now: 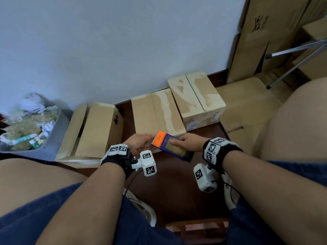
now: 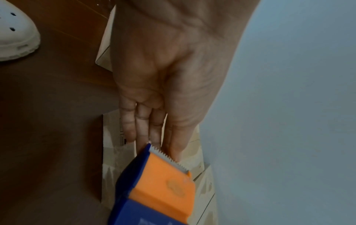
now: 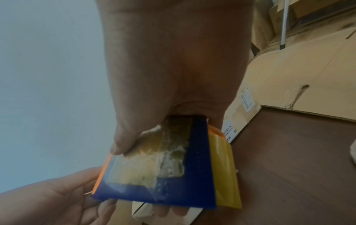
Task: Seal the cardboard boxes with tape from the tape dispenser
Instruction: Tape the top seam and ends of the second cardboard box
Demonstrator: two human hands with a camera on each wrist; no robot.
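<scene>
Gripping the tape dispenser (image 1: pixel 174 147) above the middle box (image 1: pixel 155 114), the right hand (image 1: pixel 189 143) steadies it (likely) so the left hand (image 1: pixel 139 144), fingers straight, reaches its toothed blade.

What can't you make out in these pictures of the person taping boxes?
- Head view: whether the left hand pinches any tape at the tape dispenser; too small.
- Left wrist view: the fingertips sit behind the dispenser's toothed blade.
- Right wrist view: the right hand covers much of the dispenser.
- Head view: the leftmost box has a gap; its inside is dark.
- Box label: print too small.
</scene>
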